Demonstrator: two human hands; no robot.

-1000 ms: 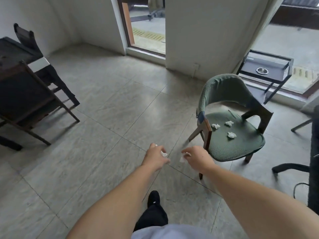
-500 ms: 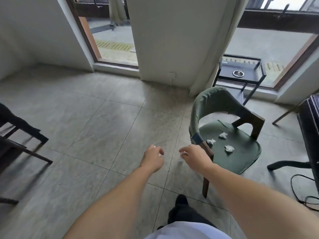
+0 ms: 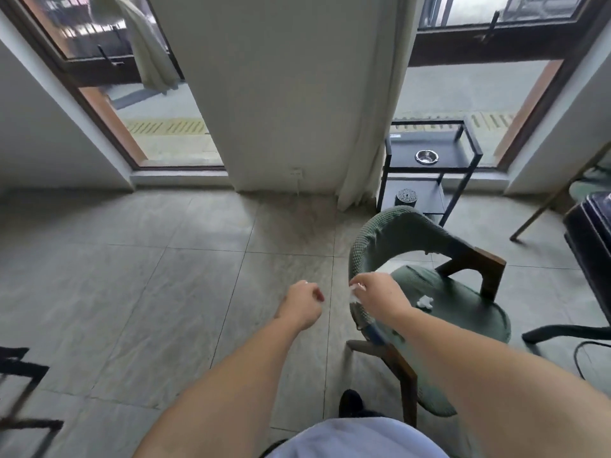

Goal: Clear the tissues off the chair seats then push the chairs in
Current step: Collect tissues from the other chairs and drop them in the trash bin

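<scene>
Right hand point(image 3: 377, 297), fingers pinching a white tissue scrap point(image 3: 354, 290), is nearer the crumpled tissue point(image 3: 425, 301), just right on the green chair seat point(image 3: 463, 312). Left hand point(image 3: 301, 304) curled shut, holding what I can't tell.

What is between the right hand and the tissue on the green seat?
In the head view, only bare green seat separates the right hand from the tissue.

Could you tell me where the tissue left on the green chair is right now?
The tissue lies on the green chair seat, right of the right hand.
</scene>
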